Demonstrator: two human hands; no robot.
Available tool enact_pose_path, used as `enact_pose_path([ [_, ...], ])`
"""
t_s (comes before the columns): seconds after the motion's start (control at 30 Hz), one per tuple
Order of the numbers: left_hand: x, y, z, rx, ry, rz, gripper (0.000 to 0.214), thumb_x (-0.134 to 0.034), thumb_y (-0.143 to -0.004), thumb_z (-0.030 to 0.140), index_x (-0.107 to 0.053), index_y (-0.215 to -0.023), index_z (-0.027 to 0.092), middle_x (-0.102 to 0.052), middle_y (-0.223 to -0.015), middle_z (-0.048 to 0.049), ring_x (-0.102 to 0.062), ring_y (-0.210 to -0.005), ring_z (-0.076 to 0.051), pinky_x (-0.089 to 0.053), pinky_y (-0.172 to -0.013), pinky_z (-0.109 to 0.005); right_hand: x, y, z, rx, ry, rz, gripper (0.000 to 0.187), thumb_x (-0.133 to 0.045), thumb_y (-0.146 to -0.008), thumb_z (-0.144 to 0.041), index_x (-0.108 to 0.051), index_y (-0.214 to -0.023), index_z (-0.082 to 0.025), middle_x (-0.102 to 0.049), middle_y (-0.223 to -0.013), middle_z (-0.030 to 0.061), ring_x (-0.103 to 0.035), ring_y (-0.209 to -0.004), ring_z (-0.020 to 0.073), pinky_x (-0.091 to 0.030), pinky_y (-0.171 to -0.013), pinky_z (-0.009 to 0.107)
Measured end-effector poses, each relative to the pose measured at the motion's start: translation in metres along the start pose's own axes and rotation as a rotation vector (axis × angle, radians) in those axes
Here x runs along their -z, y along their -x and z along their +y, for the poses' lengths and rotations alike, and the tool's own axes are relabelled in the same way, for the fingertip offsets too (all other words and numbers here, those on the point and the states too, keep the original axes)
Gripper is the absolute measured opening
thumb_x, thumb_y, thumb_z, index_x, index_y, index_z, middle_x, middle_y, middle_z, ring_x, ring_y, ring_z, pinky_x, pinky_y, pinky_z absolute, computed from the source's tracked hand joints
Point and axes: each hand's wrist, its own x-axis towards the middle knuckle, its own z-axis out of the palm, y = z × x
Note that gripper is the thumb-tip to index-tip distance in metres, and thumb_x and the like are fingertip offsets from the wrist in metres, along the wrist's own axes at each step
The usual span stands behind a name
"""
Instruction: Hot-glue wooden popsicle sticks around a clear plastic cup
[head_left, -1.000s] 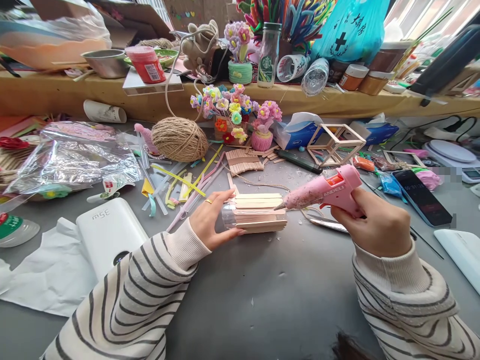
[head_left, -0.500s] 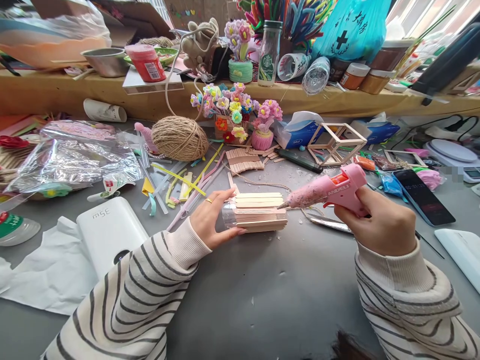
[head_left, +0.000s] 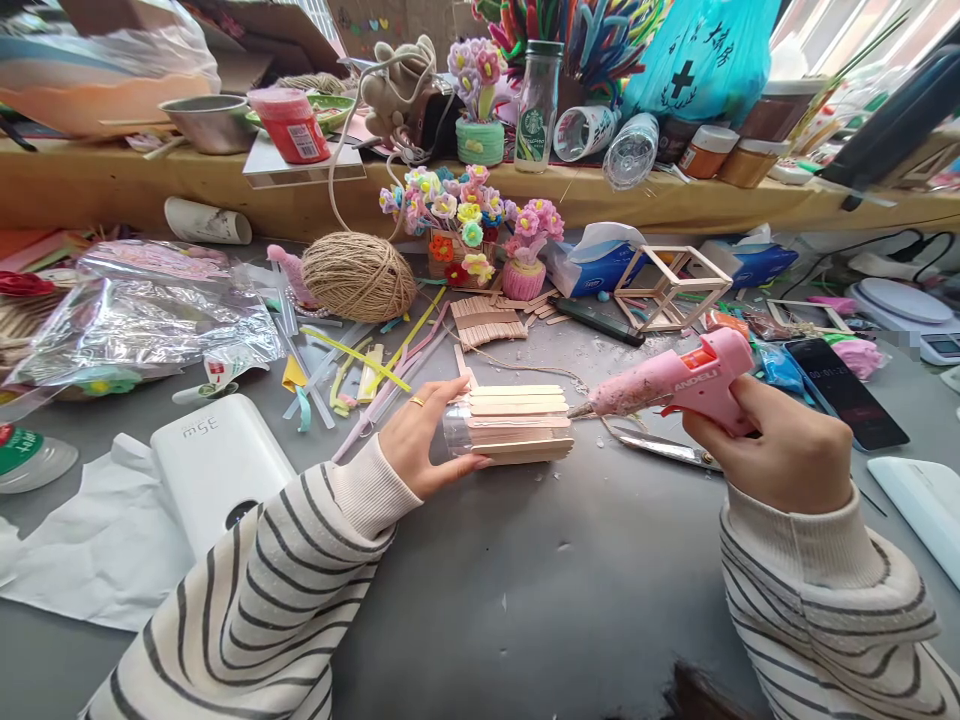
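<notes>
My left hand (head_left: 424,437) is closed round the left end of a clear plastic cup (head_left: 456,430) lying on its side. Wooden craft sticks (head_left: 519,402) cover part of the cup's wall, lined up side by side along its length. My right hand (head_left: 780,445) grips a pink hot glue gun (head_left: 686,380) by its handle. The gun points left, and its metal nozzle is close to the right ends of the sticks. Whether the nozzle touches them I cannot tell. Beneath the gun lies a pair of scissors (head_left: 664,450), partly behind my right hand.
Behind the cup are a bundle of craft sticks (head_left: 489,322), a ball of twine (head_left: 358,276) and a wooden stick frame (head_left: 673,288). A white power bank (head_left: 217,470) lies left, a phone (head_left: 847,390) right. Jars and a glass bottle (head_left: 538,110) stand on the back ledge.
My right hand has drawn the glue gun a little to the right, so its nozzle has backed away along the sticks' ends. My left hand and the cup stay in place.
</notes>
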Motion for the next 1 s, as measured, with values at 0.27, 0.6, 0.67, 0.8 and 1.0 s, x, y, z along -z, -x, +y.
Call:
enact_pose_path([
  [0.27, 0.000, 0.000, -0.001, 0.003, -0.001, -0.006, 0.068, -0.054, -0.074, 0.049, -0.030, -0.128, 0.015, -0.047, -0.116, -0.0133, -0.047, -0.108, -0.023, -0.039, -0.094, -0.038, 0.001, 0.004, 0.002, -0.104, 0.031, -0.044, 0.026, -0.050, -0.071, -0.029, -0.032, -0.054, -0.020, -0.029, -0.045, -0.0053, -0.026, -0.040, 0.0062, -0.022, -0.040, 0.021],
  [0.6, 0.000, 0.000, 0.000, -0.007, -0.002, 0.003, 0.068, -0.054, -0.074, 0.048, -0.029, -0.129, 0.016, -0.048, -0.116, -0.0128, -0.048, -0.108, -0.023, -0.039, -0.094, -0.038, -0.003, 0.001, 0.001, 0.009, 0.003, -0.008, 0.030, -0.055, -0.069, -0.027, -0.031, -0.051, -0.019, -0.026, -0.045, -0.0077, -0.026, -0.039, 0.0041, -0.022, -0.039, 0.018],
  [0.67, -0.001, 0.000, 0.000, -0.007, 0.006, 0.010, 0.068, -0.055, -0.074, 0.048, -0.029, -0.129, 0.016, -0.048, -0.116, -0.0127, -0.048, -0.108, -0.024, -0.039, -0.094, -0.039, -0.004, 0.000, -0.001, 0.015, 0.007, -0.002, 0.030, -0.054, -0.070, -0.028, -0.033, -0.051, -0.019, -0.027, -0.045, -0.0076, -0.026, -0.039, 0.0044, -0.022, -0.038, 0.018],
  [0.8, -0.002, -0.001, 0.000, -0.016, 0.016, 0.030, 0.069, -0.055, -0.073, 0.048, -0.031, -0.129, 0.016, -0.049, -0.115, -0.0124, -0.048, -0.107, -0.024, -0.040, -0.093, -0.039, -0.005, 0.001, -0.003, 0.003, -0.001, 0.000, 0.027, -0.054, -0.071, -0.029, -0.036, -0.053, -0.019, -0.027, -0.044, -0.0078, -0.024, -0.039, 0.0050, -0.022, -0.038, 0.020],
  [1.0, -0.002, -0.001, 0.000, -0.010, 0.013, 0.025, 0.069, -0.055, -0.073, 0.049, -0.031, -0.129, 0.016, -0.049, -0.115, -0.0122, -0.049, -0.107, -0.023, -0.040, -0.094, -0.038, -0.011, 0.004, -0.009, -0.020, -0.016, -0.006, 0.026, -0.055, -0.071, -0.031, -0.039, -0.054, -0.020, -0.029, -0.046, -0.0075, -0.024, -0.039, 0.0053, -0.023, -0.038, 0.020],
])
